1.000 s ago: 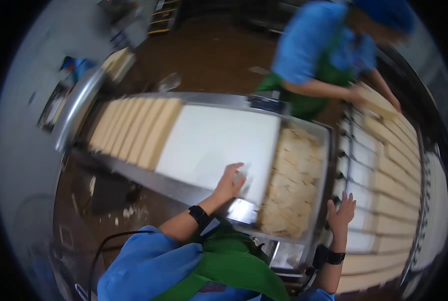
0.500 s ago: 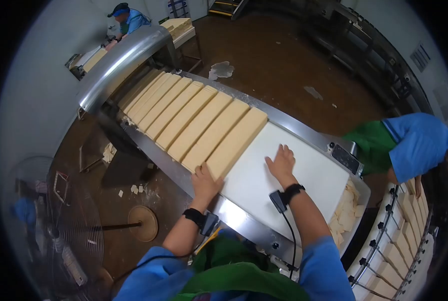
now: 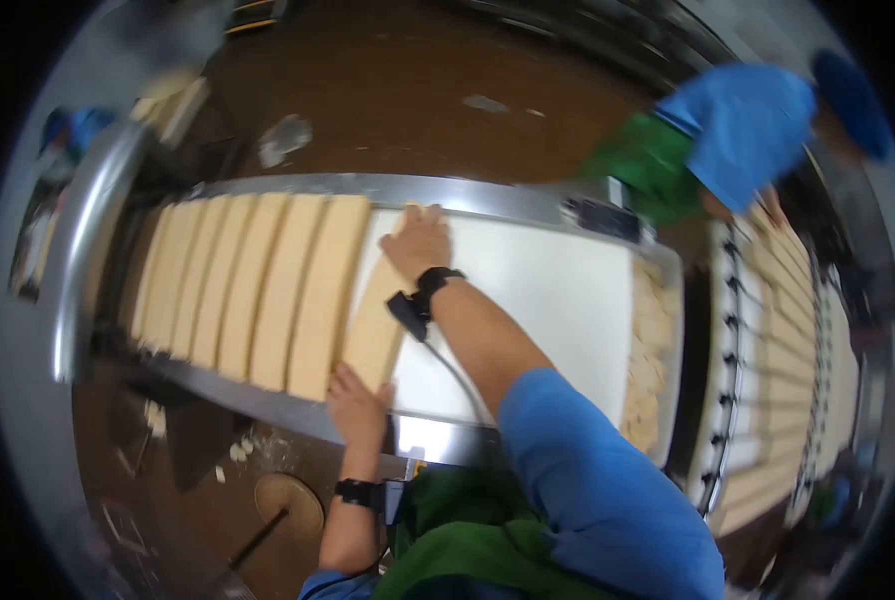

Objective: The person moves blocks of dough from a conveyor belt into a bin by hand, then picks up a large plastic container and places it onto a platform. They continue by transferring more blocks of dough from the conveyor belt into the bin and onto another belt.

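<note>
A long, pale-yellow block of dough [image 3: 379,318] lies on the white conveyor belt [image 3: 527,310], set slightly apart from a row of similar blocks on its left. My right hand [image 3: 419,245] is closed over its far end, with the fingers curled around the top edge. At the near end, my left hand [image 3: 359,405] grips the block beside the belt's metal edge. The neighbouring dough block [image 3: 329,295] stands in the row, close to my left fingertips. Both wrists wear black straps with small devices, and a cable hangs from the right one.
A curved metal hood [image 3: 97,240] covers the belt's left end. A bin of dough scraps [image 3: 649,350] adjoins the right end. Beyond it, a co-worker in blue [image 3: 737,120] leans over a rack [image 3: 767,370] of similar blocks. A round stand base [image 3: 289,505] is on the floor.
My right hand has moved from above the bare belt to the far end of the last block. That block now sits slightly apart from the row. My view has turned right.
</note>
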Motion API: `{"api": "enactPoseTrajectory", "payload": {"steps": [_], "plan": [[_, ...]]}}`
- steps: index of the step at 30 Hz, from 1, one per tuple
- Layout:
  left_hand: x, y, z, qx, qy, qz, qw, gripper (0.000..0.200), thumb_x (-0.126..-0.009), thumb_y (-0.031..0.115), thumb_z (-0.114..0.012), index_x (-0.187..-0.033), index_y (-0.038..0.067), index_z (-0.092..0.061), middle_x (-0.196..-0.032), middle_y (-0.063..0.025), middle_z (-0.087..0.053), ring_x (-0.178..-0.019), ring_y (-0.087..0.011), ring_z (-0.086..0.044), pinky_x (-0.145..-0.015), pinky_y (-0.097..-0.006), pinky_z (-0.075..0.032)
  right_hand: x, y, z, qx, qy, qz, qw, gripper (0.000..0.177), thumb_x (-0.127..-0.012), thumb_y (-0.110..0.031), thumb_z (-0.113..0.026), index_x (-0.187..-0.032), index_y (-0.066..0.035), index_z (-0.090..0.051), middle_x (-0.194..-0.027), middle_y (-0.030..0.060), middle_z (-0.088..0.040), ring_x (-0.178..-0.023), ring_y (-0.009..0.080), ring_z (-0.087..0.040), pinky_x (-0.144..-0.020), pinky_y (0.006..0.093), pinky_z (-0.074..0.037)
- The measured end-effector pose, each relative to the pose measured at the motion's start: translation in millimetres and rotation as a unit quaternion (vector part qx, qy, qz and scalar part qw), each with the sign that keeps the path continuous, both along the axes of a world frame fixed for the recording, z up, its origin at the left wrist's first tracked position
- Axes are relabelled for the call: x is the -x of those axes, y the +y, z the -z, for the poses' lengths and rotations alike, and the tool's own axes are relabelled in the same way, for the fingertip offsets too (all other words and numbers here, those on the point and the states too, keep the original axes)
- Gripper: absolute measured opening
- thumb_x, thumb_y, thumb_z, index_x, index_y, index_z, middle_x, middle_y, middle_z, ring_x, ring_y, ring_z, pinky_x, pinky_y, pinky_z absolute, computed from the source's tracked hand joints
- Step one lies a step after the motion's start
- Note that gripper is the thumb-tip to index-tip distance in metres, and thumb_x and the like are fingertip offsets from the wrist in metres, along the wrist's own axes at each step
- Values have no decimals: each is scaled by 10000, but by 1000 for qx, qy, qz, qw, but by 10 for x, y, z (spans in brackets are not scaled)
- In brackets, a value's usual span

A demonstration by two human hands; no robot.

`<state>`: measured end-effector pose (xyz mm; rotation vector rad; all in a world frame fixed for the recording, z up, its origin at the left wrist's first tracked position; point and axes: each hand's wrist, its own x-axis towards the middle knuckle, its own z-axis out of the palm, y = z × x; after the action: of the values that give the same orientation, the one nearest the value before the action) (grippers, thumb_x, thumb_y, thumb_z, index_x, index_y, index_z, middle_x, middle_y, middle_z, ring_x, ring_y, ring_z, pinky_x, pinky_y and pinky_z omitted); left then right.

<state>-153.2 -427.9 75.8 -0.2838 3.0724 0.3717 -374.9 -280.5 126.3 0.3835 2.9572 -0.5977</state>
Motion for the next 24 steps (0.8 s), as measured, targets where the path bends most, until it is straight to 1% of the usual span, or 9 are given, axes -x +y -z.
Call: {"api": "enactPoseTrajectory", "payload": {"steps": [2, 4, 7, 8, 11, 14, 16, 17, 24], "plan": [[-8, 102, -173, -57, -27, 48, 997, 841, -711, 313, -785, -1327, -61, -352, -1226, -260, -445, -1053, -405, -504, -910, -454, -423, -170, 380, -113, 27, -34, 92, 995, 663, -722, -368, -654, -1273, -92, -409, -1285, 172, -362, -1159, 386, -453, -919, 488, -437], [-30, 344, -420, -123, -37, 114, 985, 834, -695, 273, -798, -1315, -46, -340, -1166, -252, -443, -1025, -427, -510, -881, -451, -448, -491, 954, -385, 59, -76, 138, 986, 779, -738, -421, -635, -1350, -25, -361, -1381, 257, -305, -1182, 467, -428, -964, 485, -427], [-151, 813, -618, -318, -125, 240, 909, 843, -682, 291, -804, -1300, -25, -326, -1132, -244, -424, -990, -444, -518, -816, -461, -496, -1026, 1836, -364, 30, -31, 235, 971, 900, -743, -459, -639, -1422, 15, -285, -1500, 299, -98, -1249, 517, -355, -1007, 524, -374], [-222, 1042, -667, -315, -130, 256, 905, 843, -682, 291, -804, -1300, -25, -326, -1132, -244, -424, -990, -444, -518, -816, -461, -496, -1178, 2136, -187, -66, 2, 265, 962, 850, -734, -468, -648, -1369, -3, -328, -1526, 244, -70, -1231, 432, -407, -923, 481, -447], [-424, 1762, -748, -266, -146, 266, 915, 758, -700, 241, -786, -1255, -33, -348, -1122, -274, -403, -975, -455, -519, -819, -470, -493, -1746, 2868, -342, 0, 12, 339, 941, 859, -725, -428, -678, -1350, 26, -300, -1521, 274, -46, -1226, 426, -430, -935, 461, -449], [-647, 2268, -527, -260, -15, 348, 900, 724, -701, 158, -762, -1272, -9, -350, -1132, -286, -386, -988, -451, -505, -836, -462, -479, -2473, 3471, -455, 72, 84, 431, 896, 832, -701, -342, -713, -1313, 19, -281, -1461, 309, -129, -1182, 458, -452, -939, 500, -437], [-832, 2649, -763, -284, -13, 366, 886, 715, -695, 125, -752, -1285, 6, -365, -1150, -286, -379, -1015, -455, -491, -857, -459, -469, -3094, 3865, -582, 112, 235, 442, 858, 797, -691, -279, -715, -1283, 13, -269, -1345, 312, -259, -1099, 500, -480, -934, 511, -429], [-946, 2843, -903, -307, -13, 367, 878, 711, -689, 93, -741, -1297, 22, -380, -1168, -287, -373, -1042, -458, -477, -878, -456, -459, -3423, 4122, -531, 26, 277, 442, 852, 747, -699, -282, -696, -1245, 10, -280, -1255, 284, -323, -1033, 509, -506, -932, 512, -426], [-1718, 4051, -1549, -385, 18, 551, 740, 739, -671, 120, -779, -1322, 55, -435, -1313, -244, -314, -1185, -433, -420, -974, -435, -420, -5483, 5398, -1188, 17, 209, 632, 746, 748, -778, -434, -601, -1307, 41, -370, -1285, 296, -429, -1115, 487, -489, -969, 483, -410]]}}
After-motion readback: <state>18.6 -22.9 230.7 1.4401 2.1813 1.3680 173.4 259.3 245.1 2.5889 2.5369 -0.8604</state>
